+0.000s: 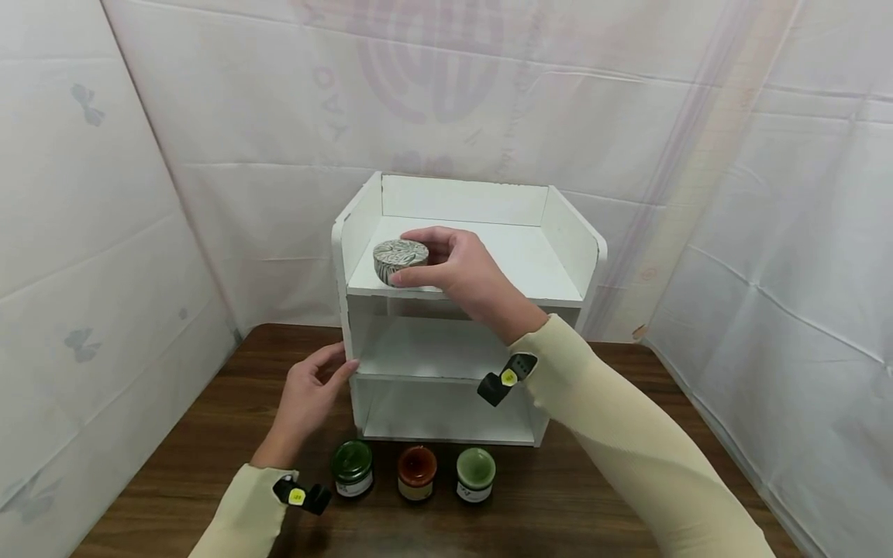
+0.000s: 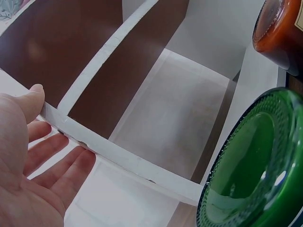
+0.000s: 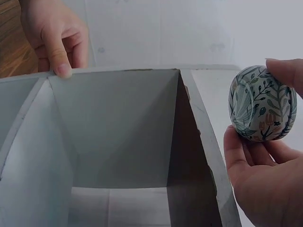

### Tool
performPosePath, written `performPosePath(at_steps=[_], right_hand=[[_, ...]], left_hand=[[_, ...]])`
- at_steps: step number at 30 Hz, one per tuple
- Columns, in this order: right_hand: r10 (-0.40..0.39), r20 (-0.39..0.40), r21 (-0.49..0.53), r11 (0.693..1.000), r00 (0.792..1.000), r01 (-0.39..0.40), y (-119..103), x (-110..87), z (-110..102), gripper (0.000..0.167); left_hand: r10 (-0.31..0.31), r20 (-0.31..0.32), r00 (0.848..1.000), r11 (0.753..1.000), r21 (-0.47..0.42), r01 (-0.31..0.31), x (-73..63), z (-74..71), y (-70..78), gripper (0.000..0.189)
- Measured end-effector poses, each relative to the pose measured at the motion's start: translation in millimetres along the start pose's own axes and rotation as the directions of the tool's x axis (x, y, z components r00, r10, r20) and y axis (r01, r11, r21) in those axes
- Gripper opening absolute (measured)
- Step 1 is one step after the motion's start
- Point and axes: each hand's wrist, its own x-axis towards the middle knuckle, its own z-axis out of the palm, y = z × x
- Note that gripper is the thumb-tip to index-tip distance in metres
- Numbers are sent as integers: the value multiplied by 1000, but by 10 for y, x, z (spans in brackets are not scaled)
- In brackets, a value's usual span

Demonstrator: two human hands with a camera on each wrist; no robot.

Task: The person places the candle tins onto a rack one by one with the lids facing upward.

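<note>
So, my right hand [image 1: 467,271] has the tin [image 1: 399,256] pinched by its side, thumb on the near side and fingers on the far side. The tin is at the left of the white shelf [image 1: 463,198], by the near edge of the top tier [image 1: 516,252] and just inside the left panel [image 1: 360,221]. Whether its base touches the tier or hangs a little above it, I can't tell. The right wrist view shows a leafy pattern on the tin, with my fingertips against it.

My left hand [image 1: 310,391] is lower down and to the left, clamped lightly on the near edge of the left panel, thumb on the edge and fingers along the outer side. I take that as steadying the shelf.

On the tabletop [image 1: 558,504], at the near side of the shelf, three jars stand in a row: green [image 1: 352,461] at the left, red [image 1: 417,466] in the middle, pale green [image 1: 476,467] at the right.

I'd judge that the step in hand is setting the tin on the top tier. The next move would call for keeping it level, easing it a touch farther from the near edge, and loosening my fingers only once the base sits flat.
</note>
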Motion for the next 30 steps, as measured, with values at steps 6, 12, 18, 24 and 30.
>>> performPosePath(at_steps=[6, 12, 18, 24, 30], right_hand=[[-17, 2, -49, 999, 1000, 17, -9, 82, -6, 54], [-3, 9, -75, 997, 1000, 3, -37, 159, 13, 56], [29, 4, -93, 995, 1000, -29, -39, 238, 23, 56], [35, -12, -143, 989, 999, -36, -32, 307, -2, 57], [45, -16, -192, 980, 999, -47, -27, 365, -6, 59]], left_hand=[[3, -2, 1000, 1000, -3, -3, 2, -8, -9, 41], [2, -5, 1000, 1000, 6, -2, 0, -24, -6, 41], [-3, -1, 1000, 1000, 5, 3, 1, -29, -3, 41], [-3, 4, 1000, 1000, 2, 3, 3, -30, -5, 42], [4, 0, 1000, 1000, 1, -4, 2, -34, 0, 41]])
